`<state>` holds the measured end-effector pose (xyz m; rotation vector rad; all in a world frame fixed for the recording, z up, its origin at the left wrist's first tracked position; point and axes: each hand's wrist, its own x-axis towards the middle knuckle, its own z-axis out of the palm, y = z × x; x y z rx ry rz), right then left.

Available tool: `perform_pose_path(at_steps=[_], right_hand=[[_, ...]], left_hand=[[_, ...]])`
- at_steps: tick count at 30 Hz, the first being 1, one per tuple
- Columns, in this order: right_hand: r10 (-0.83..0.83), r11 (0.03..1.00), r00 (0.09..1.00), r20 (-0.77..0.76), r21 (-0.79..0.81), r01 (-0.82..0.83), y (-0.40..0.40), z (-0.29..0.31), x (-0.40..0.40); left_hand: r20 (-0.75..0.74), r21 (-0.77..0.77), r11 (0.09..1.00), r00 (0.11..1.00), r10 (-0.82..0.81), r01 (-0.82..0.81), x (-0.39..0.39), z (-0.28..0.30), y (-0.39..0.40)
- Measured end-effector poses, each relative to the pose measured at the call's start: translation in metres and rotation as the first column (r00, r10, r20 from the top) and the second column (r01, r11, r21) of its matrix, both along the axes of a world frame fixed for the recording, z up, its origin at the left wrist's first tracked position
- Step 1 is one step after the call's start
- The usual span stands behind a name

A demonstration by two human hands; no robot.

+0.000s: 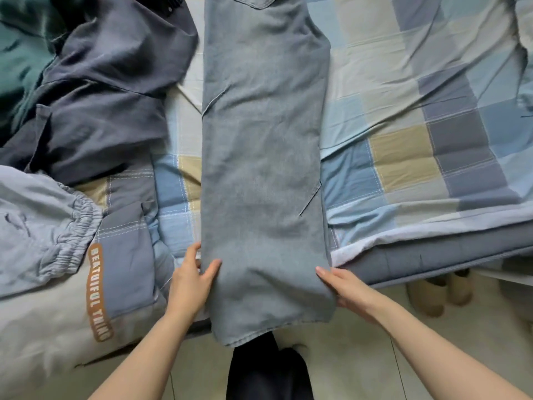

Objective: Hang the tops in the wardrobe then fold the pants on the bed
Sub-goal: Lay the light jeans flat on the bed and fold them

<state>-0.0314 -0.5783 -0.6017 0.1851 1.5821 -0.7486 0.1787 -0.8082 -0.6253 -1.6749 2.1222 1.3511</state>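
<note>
On the bed: blue-gray pants (264,157) lie flat and long, the two legs stacked one on top of the other, running from the top of the view down to the near edge.
Pants end: the leg bottoms hang a little past the edge of the bed (427,267), over the floor (375,336).
Left hand (191,280): it holds the left side of the pants near the bottom, thumb on top of the cloth and fingers tucked at the edge.
Right hand (347,287): it pinches the right side of the pants at about the same height, fingers partly under the cloth.
Bed cover (418,134): checked squares of blue, tan and gray, with wrinkles.
Left side of bed: a dark gray garment (106,90) in a messy heap, a green cloth (20,53) in the far corner, and light gray pants with a stretchy waist (43,226) closer in.
Words: a brown strip with letters (96,293) sits on the bedding beside the left arm.
Floor: tan slippers (438,293) peek out under the bed on the right.
</note>
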Motion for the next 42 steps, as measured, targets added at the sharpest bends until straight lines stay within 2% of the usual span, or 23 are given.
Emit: perform_pose_path(at_steps=[1,3,5,7,8,9,10,11,13,15,17,18,19,21,22,23,27,29,32,35,37,40,42], right_hand=[[0.066,0.998,0.997,0.050,-0.023,-0.065,0.005,0.001,0.007],[0.213,0.976,0.977,0.011,-0.045,-0.212,0.015,0.001,0.019],[0.207,0.977,0.978,-0.014,-0.049,-0.207,0.027,0.002,0.030],[0.091,0.993,0.996,-0.009,-0.070,-0.091,0.039,0.001,0.038],[0.063,0.995,0.996,-0.056,-0.071,-0.067,0.044,0.000,0.041],[0.119,0.992,0.981,-0.151,-0.027,-0.124,0.050,0.000,0.045],[0.251,0.968,0.931,-0.266,0.057,-0.244,0.055,-0.003,0.047],[0.438,0.899,0.823,-0.361,0.195,-0.393,0.060,-0.007,0.049],[0.683,0.730,0.634,-0.364,0.385,-0.565,0.066,-0.013,0.054],[0.753,0.651,0.592,-0.289,0.460,-0.604,0.066,-0.016,0.054],[0.770,0.631,0.576,-0.276,0.471,-0.617,0.059,-0.016,0.048],[0.736,0.671,0.599,-0.314,0.448,-0.590,0.053,-0.019,0.045],[0.641,0.762,0.670,-0.373,0.408,-0.502,0.046,-0.021,0.042],[0.308,0.941,0.853,-0.421,0.265,-0.210,0.030,-0.024,0.039],[0.153,0.977,0.896,-0.418,0.198,-0.075,0.024,-0.027,0.037],[0.082,0.987,0.898,-0.433,0.161,-0.013,0.020,-0.028,0.034],[0.158,0.978,0.815,-0.557,0.200,-0.053,0.027,-0.034,0.028],[0.118,0.984,0.810,-0.574,0.178,-0.018,0.032,-0.034,0.027],[-0.011,0.996,0.915,-0.403,0.080,0.047,0.027,-0.026,0.025],[-0.001,0.999,0.991,-0.134,0.047,0.007,0.020,-0.008,0.020],[0.014,1.000,0.998,-0.061,0.006,-0.014,0.023,0.006,0.008],[-0.254,0.945,0.967,0.026,-0.207,0.253,0.033,0.036,-0.011],[-0.354,0.885,0.934,0.045,-0.308,0.350,0.041,0.051,-0.013]], left_hand=[[0.011,0.084,0.995,0.999,-0.050,0.049,0.005,-0.001,0.008],[0.029,0.124,0.978,0.985,-0.173,0.168,0.017,0.003,0.029],[0.023,0.028,0.974,0.974,-0.224,0.223,0.029,0.007,0.046],[0.006,-0.087,0.978,0.982,-0.190,0.190,0.043,0.011,0.058],[0.021,-0.126,0.976,0.984,-0.179,0.180,0.048,0.012,0.061],[0.056,-0.142,0.970,0.980,-0.192,0.199,0.054,0.012,0.064],[0.105,-0.135,0.959,0.966,-0.236,0.249,0.059,0.010,0.068],[0.151,-0.105,0.946,0.945,-0.290,0.307,0.063,0.008,0.071],[0.203,-0.034,0.935,0.919,-0.338,0.352,0.068,0.008,0.077],[0.260,-0.050,0.926,0.900,-0.349,0.373,0.068,0.007,0.078],[0.318,-0.102,0.903,0.874,-0.368,0.417,0.068,0.007,0.079],[0.318,-0.121,0.906,0.881,-0.351,0.405,0.066,0.008,0.079],[0.276,-0.114,0.932,0.912,-0.302,0.343,0.063,0.010,0.079],[0.153,-0.012,0.993,0.981,-0.117,0.120,0.051,0.015,0.074],[0.112,0.042,0.999,0.993,-0.028,0.023,0.045,0.016,0.070],[0.082,0.061,0.998,0.996,0.019,-0.024,0.038,0.014,0.065],[0.126,0.039,0.993,0.985,-0.115,0.111,0.031,0.001,0.047],[0.117,0.083,0.992,0.988,-0.102,0.092,0.033,-0.003,0.043],[0.012,0.301,0.951,0.998,0.063,-0.064,0.031,0.001,0.044],[-0.084,0.458,0.880,0.980,0.179,-0.121,0.031,0.011,0.046],[-0.154,0.459,0.881,0.966,0.208,-0.117,0.033,0.024,0.050],[-0.238,0.371,0.907,0.924,0.298,-0.197,0.040,0.046,0.059],[-0.299,0.343,0.911,0.893,0.336,-0.227,0.041,0.058,0.070]])
